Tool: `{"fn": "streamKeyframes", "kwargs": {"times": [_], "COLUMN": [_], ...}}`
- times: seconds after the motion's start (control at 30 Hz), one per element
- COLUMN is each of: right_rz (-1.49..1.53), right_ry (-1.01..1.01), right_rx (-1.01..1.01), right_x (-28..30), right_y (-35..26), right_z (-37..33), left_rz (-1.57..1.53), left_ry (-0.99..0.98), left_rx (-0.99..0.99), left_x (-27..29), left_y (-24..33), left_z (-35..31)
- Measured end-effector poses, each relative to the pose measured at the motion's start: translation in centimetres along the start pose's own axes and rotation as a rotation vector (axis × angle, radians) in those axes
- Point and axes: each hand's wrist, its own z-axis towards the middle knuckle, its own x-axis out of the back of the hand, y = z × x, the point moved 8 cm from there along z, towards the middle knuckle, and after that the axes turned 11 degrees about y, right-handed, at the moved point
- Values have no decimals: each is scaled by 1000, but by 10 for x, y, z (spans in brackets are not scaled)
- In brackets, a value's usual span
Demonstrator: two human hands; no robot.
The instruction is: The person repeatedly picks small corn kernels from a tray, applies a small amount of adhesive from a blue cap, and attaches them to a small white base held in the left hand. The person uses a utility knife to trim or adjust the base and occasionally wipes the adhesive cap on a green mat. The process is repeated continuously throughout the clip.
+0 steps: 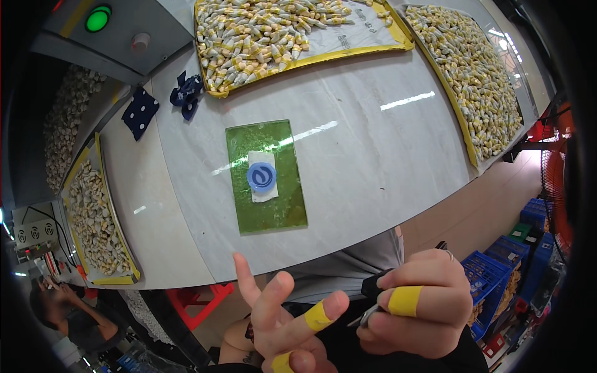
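My left hand (289,320) is held palm up near the table's front edge with its fingers spread, and yellow tape wraps some of them. Beside it, my right hand (429,304) is closed, also with yellow tape round a finger. Its fingers grip a small black tool (372,285) with a pointed metal tip; most of it is hidden, so its kind is unclear. Beyond both hands a green glass plate (270,216) lies on the table. On it rests a white slip (266,196) under a round blue piece (262,178) with a curved raised pattern.
Yellow-edged trays of small taped pieces stand at the back (308,57), right (463,130) and left (121,233). A grey machine (124,37) with a green light is at the back left, near dark dotted cloths (140,114). Blue crates (482,273) and a fan (556,180) are at right.
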Motion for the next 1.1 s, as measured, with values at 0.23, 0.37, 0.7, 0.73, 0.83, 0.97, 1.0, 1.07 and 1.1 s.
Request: {"fn": "streamKeyframes", "kwargs": {"times": [0.23, 0.37, 0.7, 0.73, 0.83, 0.97, 1.0, 1.07, 1.1], "right_rz": [4, 7, -3, -6, 11, 15, 14, 12, 10], "right_ry": [-29, -30, -19, -29, -8, 5, 1, -5, -5], "right_rx": [-31, -30, -19, -19, 8, -2, -2, -10, -19], "right_x": [-4, -5, -6, -5, -4, -4, -5, -5, -5], "right_y": [0, -1, -1, -1, -1, -1, -1, -1, -1], "right_z": [1, 1, 3, 1, 1, 1, 1, 2, 2], "left_rz": [-37, -28, -24, -24, -23, -18, -32, -48, -49], "left_ry": [-13, -17, -17, -14, -4, 15, 4, -8, -11], "left_rx": [2, 1, -8, -1, 33, 55, 21, -14, -14], "left_x": [1, 0, 0, 0, 1, 4, 2, 1, 1], "left_y": [2, 3, 1, 1, 1, 1, 1, 1, 2], "left_z": [9, 9, 9, 9, 1, -13, 0, 8, 8]}}
